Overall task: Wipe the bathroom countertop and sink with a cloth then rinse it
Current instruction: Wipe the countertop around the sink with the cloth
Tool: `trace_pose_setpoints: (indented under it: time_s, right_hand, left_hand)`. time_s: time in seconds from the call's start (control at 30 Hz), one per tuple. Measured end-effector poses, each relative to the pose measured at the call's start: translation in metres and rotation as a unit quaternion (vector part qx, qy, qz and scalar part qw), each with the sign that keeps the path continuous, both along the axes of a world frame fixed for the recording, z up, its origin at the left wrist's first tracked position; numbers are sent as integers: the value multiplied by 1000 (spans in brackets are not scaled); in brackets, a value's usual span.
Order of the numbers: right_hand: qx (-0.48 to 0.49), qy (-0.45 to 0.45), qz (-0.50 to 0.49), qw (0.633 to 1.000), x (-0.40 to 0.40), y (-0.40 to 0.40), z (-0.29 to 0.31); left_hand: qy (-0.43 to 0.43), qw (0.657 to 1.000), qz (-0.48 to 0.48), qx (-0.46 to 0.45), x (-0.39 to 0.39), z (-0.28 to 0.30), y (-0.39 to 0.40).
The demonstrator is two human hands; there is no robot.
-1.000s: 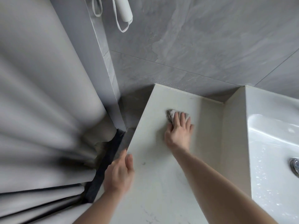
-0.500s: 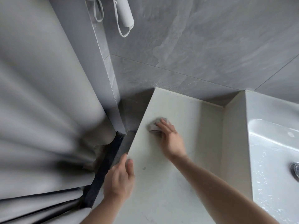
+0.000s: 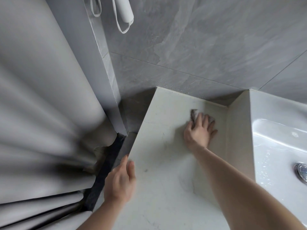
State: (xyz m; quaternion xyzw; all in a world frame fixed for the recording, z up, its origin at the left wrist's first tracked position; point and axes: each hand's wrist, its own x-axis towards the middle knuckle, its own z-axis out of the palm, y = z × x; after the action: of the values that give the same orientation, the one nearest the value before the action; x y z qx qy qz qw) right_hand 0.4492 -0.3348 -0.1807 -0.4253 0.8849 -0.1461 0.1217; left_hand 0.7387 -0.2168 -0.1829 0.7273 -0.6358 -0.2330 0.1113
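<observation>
A pale stone countertop [image 3: 162, 123] runs from the bottom of the view to the grey tiled wall. My right hand [image 3: 199, 131] presses a small grey cloth [image 3: 193, 115] flat on the countertop near its far right corner, fingers spread over it. Most of the cloth is hidden under the fingers. My left hand [image 3: 120, 179] rests on the countertop's left edge with relaxed fingers, holding nothing. The white sink [image 3: 274, 135] rises on the right, wet with droplets, its chrome drain plug [image 3: 301, 171] at the frame's edge.
A grey shower curtain [image 3: 41, 113] hangs bunched on the left, beside a tiled wall edge [image 3: 106, 72]. A white looped object [image 3: 123, 12] hangs on the wall above. A dark gap [image 3: 106, 171] separates curtain and countertop.
My right hand has slid the cloth from the countertop's left side to the right, toward the sink's side wall. My left hand stays at the left edge.
</observation>
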Motion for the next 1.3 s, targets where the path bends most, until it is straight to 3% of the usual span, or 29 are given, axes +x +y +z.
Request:
trace_pose_setpoints:
  time_s: [0.27,0.43,0.8,0.93,1.03,1.3]
  right_hand:
    - [-20,-24,261,965,137,-28,6]
    - [-20,-2,329,944,126,-22,3]
    - [13,78,71,994,-59,14,-6]
    - [24,88,16,996,-64,6,-10]
    - [23,22,-70,997,-44,-21,-3]
    - [54,24,91,994,45,-91,6]
  left_hand:
    - [-3,1000,4,2,-1,2,0]
    - [-1,1000,4,0,-1,3,0]
    - [8,1000,-3,-19,0,4,1]
    - [4,1000,1,-10,-4,10,0]
    - [-1,1000,3,5,-4,10,-2]
    - [-10,1000,4,13,-1,2,-1]
